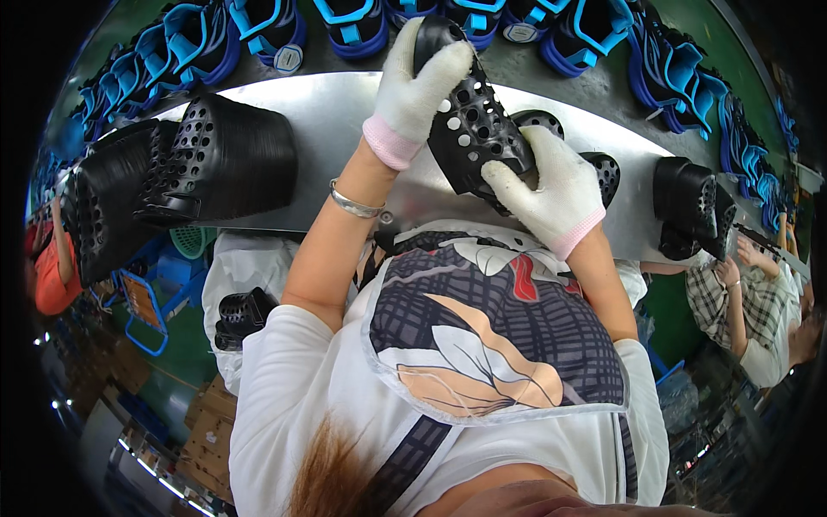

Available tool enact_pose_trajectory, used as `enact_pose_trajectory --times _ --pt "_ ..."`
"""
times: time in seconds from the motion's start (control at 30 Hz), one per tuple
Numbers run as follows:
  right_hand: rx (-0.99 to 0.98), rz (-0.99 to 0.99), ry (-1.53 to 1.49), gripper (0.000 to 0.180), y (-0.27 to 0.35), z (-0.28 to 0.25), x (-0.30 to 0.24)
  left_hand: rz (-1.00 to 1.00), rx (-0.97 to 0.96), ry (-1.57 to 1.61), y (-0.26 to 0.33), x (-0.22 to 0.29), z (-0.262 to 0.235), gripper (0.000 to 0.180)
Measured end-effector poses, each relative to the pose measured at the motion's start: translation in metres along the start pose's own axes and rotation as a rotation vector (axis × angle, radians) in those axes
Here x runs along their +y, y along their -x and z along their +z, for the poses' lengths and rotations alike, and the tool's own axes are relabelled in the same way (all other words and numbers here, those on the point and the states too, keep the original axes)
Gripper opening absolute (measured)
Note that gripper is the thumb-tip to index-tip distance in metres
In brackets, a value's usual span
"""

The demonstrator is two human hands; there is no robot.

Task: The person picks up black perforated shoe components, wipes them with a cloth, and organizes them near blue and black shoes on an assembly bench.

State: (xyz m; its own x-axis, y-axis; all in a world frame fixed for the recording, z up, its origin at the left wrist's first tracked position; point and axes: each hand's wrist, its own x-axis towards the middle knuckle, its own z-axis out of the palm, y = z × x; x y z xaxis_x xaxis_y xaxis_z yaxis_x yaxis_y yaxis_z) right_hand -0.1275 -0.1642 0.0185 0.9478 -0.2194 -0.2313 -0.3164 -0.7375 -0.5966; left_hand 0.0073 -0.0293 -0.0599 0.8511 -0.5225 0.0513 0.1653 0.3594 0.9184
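Note:
In both gloved hands I hold a black, hole-dotted plastic shell shaped like a shoe (475, 116), tilted above the metal table. My left hand (420, 90), in a white glove with a pink cuff, is closed round its far, rounded end. Gripping the near end is my right hand (556, 185), gloved the same way, its thumb on the shell's near edge. Just beyond the right hand lies another black perforated piece (541, 121), partly hidden. One more perforated piece (606, 175) shows beside the right wrist.
Long nested stacks of black perforated pieces (245, 159) stand on the table's left, with a smaller stack (685, 194) at right. Black-and-blue shoes (353, 30) line the far side. Co-workers sit at the far left (56, 267) and right (749, 302).

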Motion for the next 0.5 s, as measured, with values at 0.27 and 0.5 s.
enact_pose_trajectory --times 0.27,0.5 --pt "0.026 -0.072 0.062 0.036 -0.014 0.017 -0.002 -0.134 -0.016 0.062 -0.011 0.006 -0.012 0.034" --pt "0.127 -0.062 -0.084 0.034 -0.022 0.024 0.003 -0.096 0.197 0.11 -0.004 0.02 0.002 0.025"
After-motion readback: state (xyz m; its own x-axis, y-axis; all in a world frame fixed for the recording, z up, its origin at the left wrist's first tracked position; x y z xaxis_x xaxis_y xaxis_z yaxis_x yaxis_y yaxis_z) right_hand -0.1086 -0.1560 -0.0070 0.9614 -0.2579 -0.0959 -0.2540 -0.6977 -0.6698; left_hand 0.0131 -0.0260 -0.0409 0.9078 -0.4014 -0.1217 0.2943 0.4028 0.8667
